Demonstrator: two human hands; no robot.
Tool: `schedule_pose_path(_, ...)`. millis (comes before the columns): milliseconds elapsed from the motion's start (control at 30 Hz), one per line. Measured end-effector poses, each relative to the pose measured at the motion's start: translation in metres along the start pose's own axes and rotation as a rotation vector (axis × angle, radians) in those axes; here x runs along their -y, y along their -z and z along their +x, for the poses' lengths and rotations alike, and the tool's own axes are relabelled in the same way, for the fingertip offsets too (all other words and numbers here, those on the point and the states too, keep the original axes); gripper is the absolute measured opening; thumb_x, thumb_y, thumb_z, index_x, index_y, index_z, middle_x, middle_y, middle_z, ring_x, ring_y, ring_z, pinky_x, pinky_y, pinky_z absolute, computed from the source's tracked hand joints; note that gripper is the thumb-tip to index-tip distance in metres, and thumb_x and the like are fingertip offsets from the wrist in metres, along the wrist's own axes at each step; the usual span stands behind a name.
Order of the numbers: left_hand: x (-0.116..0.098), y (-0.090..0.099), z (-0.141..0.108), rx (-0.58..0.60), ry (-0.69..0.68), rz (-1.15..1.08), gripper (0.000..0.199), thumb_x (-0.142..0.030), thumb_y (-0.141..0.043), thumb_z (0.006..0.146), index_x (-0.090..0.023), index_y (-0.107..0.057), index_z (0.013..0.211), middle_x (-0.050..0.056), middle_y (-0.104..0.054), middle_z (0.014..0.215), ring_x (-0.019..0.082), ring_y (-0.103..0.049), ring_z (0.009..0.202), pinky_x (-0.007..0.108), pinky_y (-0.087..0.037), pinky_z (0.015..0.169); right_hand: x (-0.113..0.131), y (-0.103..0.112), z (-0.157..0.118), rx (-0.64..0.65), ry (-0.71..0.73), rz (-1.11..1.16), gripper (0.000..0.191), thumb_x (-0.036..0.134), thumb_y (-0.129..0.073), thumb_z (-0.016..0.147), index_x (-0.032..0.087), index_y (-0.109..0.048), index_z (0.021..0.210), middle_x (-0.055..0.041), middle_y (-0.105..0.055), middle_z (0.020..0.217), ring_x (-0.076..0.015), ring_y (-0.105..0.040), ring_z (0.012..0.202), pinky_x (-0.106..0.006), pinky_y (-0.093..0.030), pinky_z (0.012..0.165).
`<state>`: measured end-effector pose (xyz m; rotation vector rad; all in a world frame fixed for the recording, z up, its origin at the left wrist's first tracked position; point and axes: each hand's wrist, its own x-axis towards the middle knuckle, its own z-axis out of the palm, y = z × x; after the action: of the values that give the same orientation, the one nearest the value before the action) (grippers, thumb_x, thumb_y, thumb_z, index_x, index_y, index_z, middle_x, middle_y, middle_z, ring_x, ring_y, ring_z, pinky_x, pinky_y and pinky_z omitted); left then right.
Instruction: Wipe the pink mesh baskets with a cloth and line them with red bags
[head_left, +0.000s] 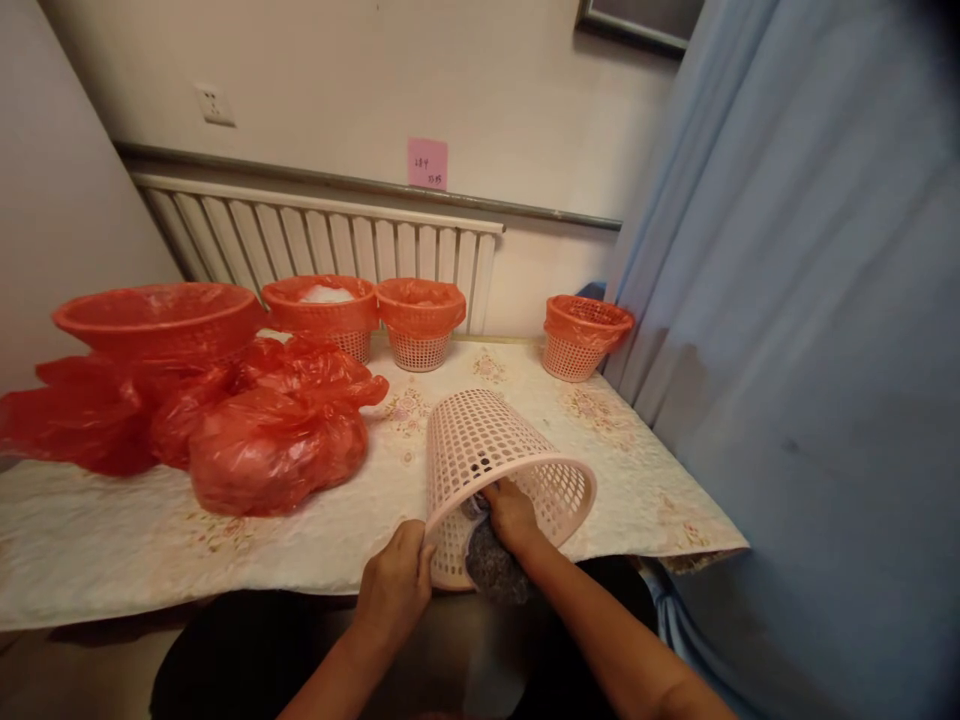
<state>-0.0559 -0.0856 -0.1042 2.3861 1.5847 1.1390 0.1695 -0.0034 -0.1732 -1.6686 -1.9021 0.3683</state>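
A pale pink perforated plastic basket (487, 430) lies tipped on its side near the table's front edge, its mouth turned toward me. My left hand (394, 575) grips the left side of its rim, fingers closed. Inside the mouth, my right hand (511, 515) is closed on a dark grey cloth (495, 562), which hangs partly out over the lower rim. The right fingertips are hidden inside the basket.
Several baskets lined with red bags stand at the back, including a wide one (157, 315) and a small one (577, 350) by the blue curtain (765, 330). Filled red plastic bags (277, 450) lie on the left of the flowered tablecloth (405, 470). A radiator (322, 230) lines the wall.
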Motion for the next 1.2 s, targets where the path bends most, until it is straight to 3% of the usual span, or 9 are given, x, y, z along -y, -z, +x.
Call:
schedule_pose_path(100,-0.008,-0.001,0.003,0.011,0.025,-0.080,0.011,-0.025,-0.041,0.092,-0.024,-0.049,0.084,0.001,-0.058,0.074,0.019,-0.060,0.067,0.028,-0.045,0.060,0.002,-0.015,-0.004,-0.029,-0.005,-0.026,0.041,0.015,-0.049,0.083,0.027,-0.064,0.119,-0.0055,-0.059,0.123,-0.0227,-0.055,0.110,-0.031,-0.041,0.093)
schedule_pose_path(233,-0.003,-0.022,-0.015,0.079,0.183,-0.285,0.016,-0.031,-0.042,0.092,-0.023,-0.049,0.080,0.001,-0.058,0.071,0.018,-0.057,0.064,0.028,-0.046,0.060,0.005,-0.031,-0.012,-0.099,-0.027,-0.028,0.054,0.008,-0.048,0.076,0.024,-0.060,0.126,-0.0091,-0.055,0.129,-0.0259,-0.051,0.119,-0.034,-0.040,0.098)
schedule_pose_path(400,0.017,-0.055,-0.039,0.211,0.292,-0.458,0.015,-0.031,-0.047,0.087,-0.021,-0.057,0.087,0.006,-0.068,0.085,0.021,-0.062,0.080,0.033,-0.050,0.074,-0.002,-0.031,-0.011,-0.133,-0.028,0.052,0.050,0.008,-0.051,0.072,0.023,-0.064,0.118,-0.0098,-0.059,0.123,-0.0277,-0.053,0.118,-0.038,-0.041,0.100)
schedule_pose_path(500,0.021,-0.061,-0.040,0.205,0.275,-0.470,0.017,-0.033,-0.047,0.087,-0.020,-0.057,0.082,0.005,-0.067,0.080,0.021,-0.061,0.075,0.031,-0.049,0.070,-0.003,-0.031,-0.006,-0.164,-0.067,0.113,0.044,0.010,-0.050,0.073,0.018,-0.066,0.114,-0.0124,-0.061,0.120,-0.0286,-0.055,0.115,-0.041,-0.042,0.100)
schedule_pose_path(700,0.013,-0.048,-0.033,0.042,0.166,-0.298,0.022,-0.032,-0.046,0.089,-0.022,-0.050,0.070,-0.001,-0.057,0.063,0.016,-0.053,0.057,0.027,-0.043,0.057,0.042,-0.040,-0.010,-0.141,-0.049,0.302,0.027,0.017,-0.050,0.079,0.019,-0.067,0.101,-0.0058,-0.070,0.097,-0.0214,-0.064,0.092,-0.031,-0.051,0.082)
schedule_pose_path(833,0.014,-0.028,-0.028,-0.010,0.117,-0.220,0.021,-0.029,-0.046,0.089,-0.022,-0.047,0.069,-0.002,-0.055,0.062,0.015,-0.053,0.056,0.025,-0.042,0.055,0.068,-0.045,-0.027,-0.088,0.062,0.340,0.034,0.014,-0.052,0.077,0.021,-0.065,0.107,-0.0045,-0.066,0.102,-0.0188,-0.061,0.096,-0.028,-0.048,0.087)
schedule_pose_path(1000,0.017,-0.005,-0.018,0.034,0.099,-0.168,0.015,-0.028,-0.043,0.091,-0.022,-0.051,0.080,0.001,-0.059,0.072,0.018,-0.059,0.068,0.028,-0.046,0.064,0.040,-0.033,-0.029,0.081,0.085,0.141,0.028,0.018,-0.057,0.076,0.026,-0.068,0.100,-0.0047,-0.062,0.099,-0.0212,-0.058,0.091,-0.030,-0.045,0.084)
schedule_pose_path(1100,0.008,0.004,-0.012,0.142,0.111,-0.146,0.014,-0.027,-0.040,0.092,-0.022,-0.050,0.084,0.003,-0.061,0.079,0.020,-0.061,0.075,0.030,-0.046,0.069,0.011,-0.016,-0.020,0.034,0.013,0.200,0.021,0.023,-0.057,0.078,0.024,-0.070,0.094,-0.0053,-0.063,0.095,-0.0237,-0.058,0.094,-0.034,-0.043,0.088)
schedule_pose_path(1200,-0.007,0.008,-0.004,0.262,0.143,-0.119,0.013,-0.026,-0.038,0.092,-0.023,-0.045,0.081,0.004,-0.060,0.080,0.021,-0.061,0.074,0.031,-0.044,0.066,-0.007,-0.003,-0.009,-0.059,-0.080,0.324,0.029,0.021,-0.057,0.074,0.023,-0.071,0.099,-0.0062,-0.065,0.101,-0.0254,-0.058,0.101,-0.036,-0.041,0.094)
